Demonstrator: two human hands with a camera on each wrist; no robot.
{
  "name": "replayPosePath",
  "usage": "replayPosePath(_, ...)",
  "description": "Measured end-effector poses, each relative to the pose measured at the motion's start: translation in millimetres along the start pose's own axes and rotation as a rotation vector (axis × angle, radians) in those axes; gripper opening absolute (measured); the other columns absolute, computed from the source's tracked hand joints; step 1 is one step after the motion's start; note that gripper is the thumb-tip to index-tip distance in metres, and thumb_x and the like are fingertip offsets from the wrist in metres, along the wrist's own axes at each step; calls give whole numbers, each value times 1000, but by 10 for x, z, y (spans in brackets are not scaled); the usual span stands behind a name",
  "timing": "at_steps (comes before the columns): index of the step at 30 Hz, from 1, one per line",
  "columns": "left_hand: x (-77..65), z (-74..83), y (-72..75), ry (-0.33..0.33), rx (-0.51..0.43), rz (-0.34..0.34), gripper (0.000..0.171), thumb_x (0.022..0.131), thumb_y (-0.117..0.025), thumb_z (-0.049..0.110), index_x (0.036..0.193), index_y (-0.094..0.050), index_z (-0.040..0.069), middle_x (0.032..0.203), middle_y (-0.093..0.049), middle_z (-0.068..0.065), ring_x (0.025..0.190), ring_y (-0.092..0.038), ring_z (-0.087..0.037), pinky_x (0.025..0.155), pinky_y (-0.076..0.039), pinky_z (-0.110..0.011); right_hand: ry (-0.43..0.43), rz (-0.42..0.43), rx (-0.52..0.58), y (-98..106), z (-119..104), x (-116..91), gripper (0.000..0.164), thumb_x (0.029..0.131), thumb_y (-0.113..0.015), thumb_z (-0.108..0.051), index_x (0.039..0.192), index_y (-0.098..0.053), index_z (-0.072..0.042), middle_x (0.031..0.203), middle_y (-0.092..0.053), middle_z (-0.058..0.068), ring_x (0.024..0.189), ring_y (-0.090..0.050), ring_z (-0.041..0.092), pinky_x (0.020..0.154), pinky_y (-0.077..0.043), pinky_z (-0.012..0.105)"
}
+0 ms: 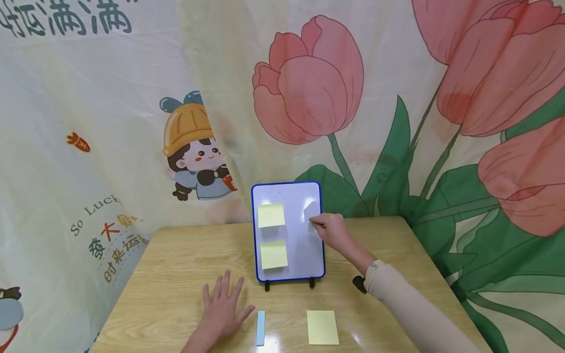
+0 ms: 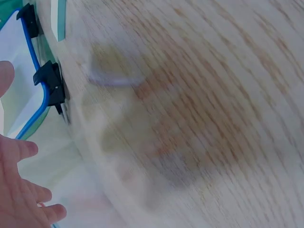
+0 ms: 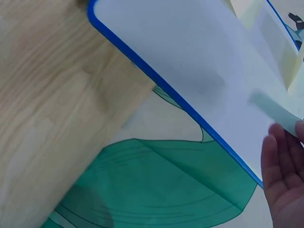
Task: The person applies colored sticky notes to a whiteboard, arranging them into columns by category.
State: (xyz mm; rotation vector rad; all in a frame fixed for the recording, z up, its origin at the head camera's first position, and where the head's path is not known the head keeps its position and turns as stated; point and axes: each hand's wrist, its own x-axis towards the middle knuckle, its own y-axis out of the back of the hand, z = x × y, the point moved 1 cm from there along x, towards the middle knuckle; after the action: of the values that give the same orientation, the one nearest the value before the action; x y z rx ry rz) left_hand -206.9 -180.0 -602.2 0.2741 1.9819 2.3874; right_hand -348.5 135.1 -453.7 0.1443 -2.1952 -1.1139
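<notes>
A small whiteboard [image 1: 302, 255] with a blue frame stands propped up on the table. Two pale yellow sticky notes, an upper note [image 1: 271, 215] and a lower note [image 1: 274, 256], hang on its left half. At the board's right side, my right hand [image 1: 333, 231] pinches one end of a pale blue-green sticky strip [image 3: 275, 113], whose other end stretches across the board's face in the right wrist view. My left hand [image 1: 222, 310] is spread over the table, fingers apart, holding nothing. Beside its thumb lies a narrow light blue strip [image 1: 261, 328].
A yellow sticky-note pad [image 1: 322, 327] lies at the table's front, right of the blue strip. Black feet [image 1: 312, 282] support the board's lower edge. Behind the wooden table [image 1: 190, 255] hangs a cloth backdrop [image 1: 220, 59] printed with tulips and a cartoon figure.
</notes>
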Motion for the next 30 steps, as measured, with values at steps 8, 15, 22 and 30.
replayPosePath(8,31,-26,-1,10,0,10,79,91,-52,66,153,-38,19,164,-15,-22,148,-20,-46,114,-8,-72,18,76,-28,-16,-12,260,18,90,-70,-4,107,-77,-4,104,-76,12,98,-73,27,82,-59,39)
replayPosePath(15,70,-44,24,14,-20,47,78,91,-54,64,152,-39,17,162,-17,-24,146,-22,-47,113,-8,-73,27,155,26,-66,-18,306,21,87,-71,1,107,-76,-1,107,-75,14,102,-72,30,85,-58,40)
replayPosePath(22,64,-62,15,14,-24,57,77,91,-56,63,151,-41,17,161,-19,-25,146,-23,-47,112,-9,-73,72,177,-10,-155,-57,281,21,87,-72,0,107,-76,0,106,-75,15,101,-72,28,84,-58,38)
replayPosePath(30,105,-79,41,39,-48,48,78,91,-57,61,152,-38,15,162,-14,-26,147,-17,-49,113,-4,-73,42,146,-80,-315,-45,205,22,86,-73,-1,108,-76,-2,107,-75,13,102,-72,27,83,-58,36)
